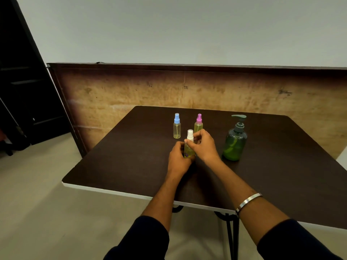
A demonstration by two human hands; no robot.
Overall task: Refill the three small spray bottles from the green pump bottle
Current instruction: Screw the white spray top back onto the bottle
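**2 hands on the white-capped bottle**

Nearest the table's front edge, the left hand wraps the lower body of the white-capped spray bottle, hiding most of its label. The right hand pinches around the bottle's neck just under the cap; its fingertips are hard to separate. Right of this bottle stands the green pump bottle. Behind it, the pink-capped bottle is partly covered by the right hand, and the blue-capped bottle stands clear behind-left.
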